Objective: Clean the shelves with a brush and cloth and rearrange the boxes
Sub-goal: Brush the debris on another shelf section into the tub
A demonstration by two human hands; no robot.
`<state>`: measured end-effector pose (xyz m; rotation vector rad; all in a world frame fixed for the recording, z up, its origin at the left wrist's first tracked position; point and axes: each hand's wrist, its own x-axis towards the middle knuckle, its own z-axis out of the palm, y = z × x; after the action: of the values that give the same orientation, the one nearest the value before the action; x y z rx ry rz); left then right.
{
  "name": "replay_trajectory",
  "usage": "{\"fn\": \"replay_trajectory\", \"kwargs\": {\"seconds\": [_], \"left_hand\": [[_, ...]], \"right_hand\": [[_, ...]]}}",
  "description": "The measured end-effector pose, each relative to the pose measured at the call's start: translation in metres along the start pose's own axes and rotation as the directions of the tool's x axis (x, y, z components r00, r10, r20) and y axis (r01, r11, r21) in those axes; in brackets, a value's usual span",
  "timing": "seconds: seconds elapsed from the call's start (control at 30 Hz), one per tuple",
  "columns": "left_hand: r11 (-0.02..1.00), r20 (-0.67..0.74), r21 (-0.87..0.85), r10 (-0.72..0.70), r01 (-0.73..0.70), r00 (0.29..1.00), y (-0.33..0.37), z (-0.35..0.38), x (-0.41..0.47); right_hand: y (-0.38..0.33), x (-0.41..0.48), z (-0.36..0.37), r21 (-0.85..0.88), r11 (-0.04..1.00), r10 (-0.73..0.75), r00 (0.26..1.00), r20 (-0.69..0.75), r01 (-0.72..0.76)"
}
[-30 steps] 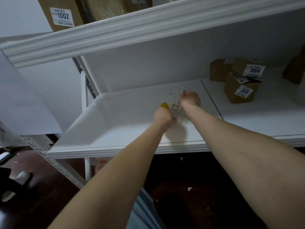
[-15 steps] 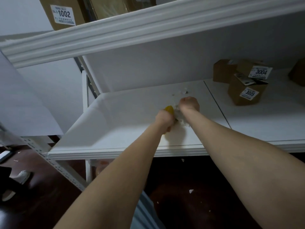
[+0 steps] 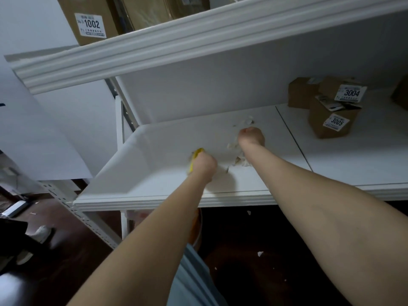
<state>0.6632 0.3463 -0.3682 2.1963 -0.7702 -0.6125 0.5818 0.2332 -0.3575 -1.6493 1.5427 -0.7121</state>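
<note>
A white shelving unit fills the view, seen from above and in front. Its lower shelf is a wide white board with a seam on the right, and the upper shelf juts out overhead. Below lies a dark floor with a few pale scraps on it.

2 bare forearms reach from the near edge onto the lower shelf. On the upper shelf, far left, sits a large cardboard box labelled 1002. On the lower shelf, far right, stands a cluster of small cardboard boxes: box 3004 at the back, box 3005 just in front of it, and an unlabelled box to their left.

The left hand is near the middle of the lower shelf, fingers curled tight round a yellow brush, whose end pokes out on the far left side of the fist. The right hand is farther back and to the right, fingers curled into a fist; what it holds, if anything, cannot be told. Pale crumpled scraps lie on the shelf beside the right wrist, between the 2 hands, and a few smaller bits lie just beyond the right hand.
</note>
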Motion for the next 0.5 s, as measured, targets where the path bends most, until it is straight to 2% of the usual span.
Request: {"fn": "replay_trajectory", "kwargs": {"seconds": [0.1, 0.2, 0.27, 0.37, 0.5], "left_hand": [[0.991, 0.086, 0.085, 0.093, -0.101, 0.992, 0.021, 0.02, -0.009], [0.968, 0.044, 0.179, 0.171, -0.177, 0.984, 0.03, 0.02, 0.003], [0.965, -0.024, 0.196, 0.184, -0.176, 0.983, 0.029, 0.01, 0.022], [0.933, -0.113, 0.323, 0.202, -0.157, 0.973, 0.021, -0.011, 0.054], [0.921, -0.128, 0.381, 0.141, -0.082, 0.982, 0.005, -0.019, 0.088]], "right_hand": [[0.001, -0.001, -0.007, 0.005, 1.0, 0.004, 1.0, -0.01, -0.003], [0.007, 0.005, -0.019, -0.016, 1.0, -0.008, 0.999, -0.045, 0.008], [0.016, 0.013, -0.028, -0.022, 1.0, 0.002, 0.997, -0.077, -0.004], [0.03, 0.024, -0.037, -0.07, 0.997, 0.03, 0.994, -0.1, -0.037], [0.044, 0.034, -0.04, -0.147, 0.985, 0.079, 0.993, -0.092, -0.092]]}}
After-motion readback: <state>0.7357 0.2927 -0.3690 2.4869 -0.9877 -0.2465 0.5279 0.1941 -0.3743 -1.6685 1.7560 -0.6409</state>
